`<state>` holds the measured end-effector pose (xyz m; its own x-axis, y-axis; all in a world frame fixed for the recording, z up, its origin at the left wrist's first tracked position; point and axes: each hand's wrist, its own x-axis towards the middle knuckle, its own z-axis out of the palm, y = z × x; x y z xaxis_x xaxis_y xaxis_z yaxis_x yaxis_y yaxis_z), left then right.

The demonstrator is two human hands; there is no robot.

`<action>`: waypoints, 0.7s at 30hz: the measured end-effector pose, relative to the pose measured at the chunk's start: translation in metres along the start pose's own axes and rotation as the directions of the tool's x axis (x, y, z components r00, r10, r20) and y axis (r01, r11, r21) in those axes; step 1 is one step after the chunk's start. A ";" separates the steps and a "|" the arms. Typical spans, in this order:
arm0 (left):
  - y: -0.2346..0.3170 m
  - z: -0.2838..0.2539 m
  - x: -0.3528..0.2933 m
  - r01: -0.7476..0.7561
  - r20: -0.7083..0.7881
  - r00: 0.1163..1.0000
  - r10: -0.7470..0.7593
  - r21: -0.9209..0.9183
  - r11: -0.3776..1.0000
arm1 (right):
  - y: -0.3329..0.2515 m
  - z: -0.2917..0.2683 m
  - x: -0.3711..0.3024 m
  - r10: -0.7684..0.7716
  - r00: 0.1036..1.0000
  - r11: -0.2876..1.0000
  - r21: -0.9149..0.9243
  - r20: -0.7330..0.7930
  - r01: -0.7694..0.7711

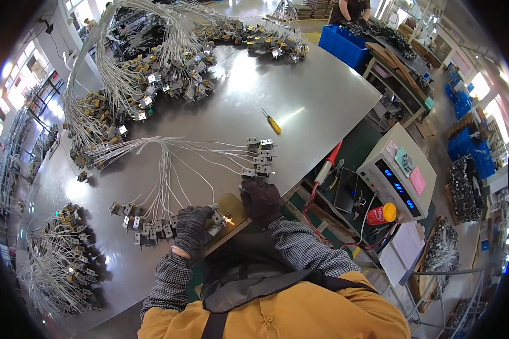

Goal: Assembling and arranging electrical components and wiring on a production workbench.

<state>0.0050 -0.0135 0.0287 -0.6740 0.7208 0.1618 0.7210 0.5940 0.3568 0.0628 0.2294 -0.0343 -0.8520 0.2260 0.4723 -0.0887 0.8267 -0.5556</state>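
Note:
My left hand (pixel 192 230), in a grey striped glove, is closed on a small metal box-shaped part (pixel 214 219) with a white wire. It holds the part at a brass-coloured plate (pixel 230 209) by the table's near edge, where bright orange sparks (pixel 228 220) show. On the plate's right side is my right hand (pixel 261 202) in a dark glove, its fingers curled; whatever they grip is hidden. Just beyond it sits a cluster of wired metal parts (pixel 260 160). Another row of such parts (pixel 150 227) lies left of my left hand, their white wires (pixel 163 164) joining in a bundle.
Large heaps of wired parts lie at the back (pixel 175 73) and left (pixel 68 265) of the metal table (pixel 305 101). A yellow-handled screwdriver (pixel 273 123) rests mid-table. To the right are a meter box (pixel 398 169), a red jar (pixel 382 213) and a red-handled tool (pixel 328 164). A person works beyond a blue bin (pixel 345 47).

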 end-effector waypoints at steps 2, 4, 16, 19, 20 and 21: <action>0.000 0.000 0.000 0.003 0.007 1.000 -0.003 0.003 1.000 | 0.000 0.000 -0.001 0.002 1.000 1.000 -0.006 0.003 -0.002; -0.003 0.002 0.000 0.008 -0.007 1.000 -0.008 0.000 1.000 | 0.000 0.000 -0.001 0.005 1.000 1.000 -0.013 0.006 -0.005; -0.009 0.010 0.000 -0.020 -0.016 1.000 0.019 -0.034 0.999 | 0.000 0.001 0.001 0.023 1.000 0.999 -0.033 -0.005 -0.023; -0.009 0.011 -0.002 -0.018 -0.044 0.999 0.016 -0.032 0.999 | -0.001 0.002 0.003 -0.071 0.994 0.997 -0.042 -0.088 0.068; -0.009 0.011 -0.001 -0.017 -0.043 0.999 0.016 -0.033 0.999 | -0.002 0.002 0.003 -0.073 0.992 0.996 -0.050 -0.102 0.068; -0.010 0.010 0.000 -0.020 -0.024 1.000 0.019 -0.034 0.999 | -0.003 0.002 0.003 -0.076 0.991 0.996 -0.057 -0.115 0.069</action>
<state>-0.0003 -0.0161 0.0160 -0.6636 0.7232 0.1912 0.7286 0.5670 0.3843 0.0592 0.2264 -0.0327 -0.7780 0.2204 0.5883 -0.1182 0.8683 -0.4817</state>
